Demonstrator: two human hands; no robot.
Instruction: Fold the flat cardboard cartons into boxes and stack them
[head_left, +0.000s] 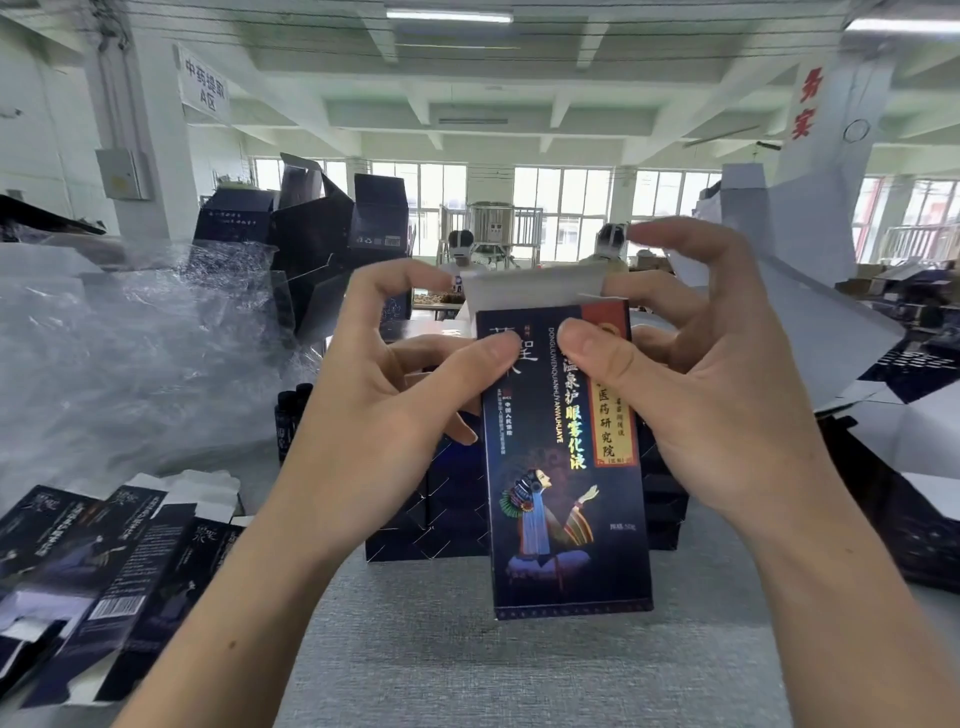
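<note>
Head view's up, I tell my colleague: the carton (566, 493) is held upright at dead centre, above the grey surface (493, 670), with its white top flap (530, 291) standing open at 12 o'clock.

"How will it handle?"

"Light, I'd judge. It's thin card, stiff along the creases but easy to dent on the broad faces, and the glossy print looks a bit slippery. I'd hold it by the upper edges near the folds, not mid-panel."

"And the fingers?"

"The left hand (374, 415) comes in from 9 o'clock. Its thumb presses the front face, the other fingers curl behind, and the forefinger is at the flap's left corner. The right hand (701, 405) mirrors it from 3 o'clock, thumb on the front, one finger at the flap's right end, forefinger raised above it. Both are clamped on the carton, thumbs nearly touching."

"What else?"

"Flat cartons (119, 566) lie fanned at 8 o'clock. What looks like a stack of finished boxes (447, 509) stands just behind."
</note>
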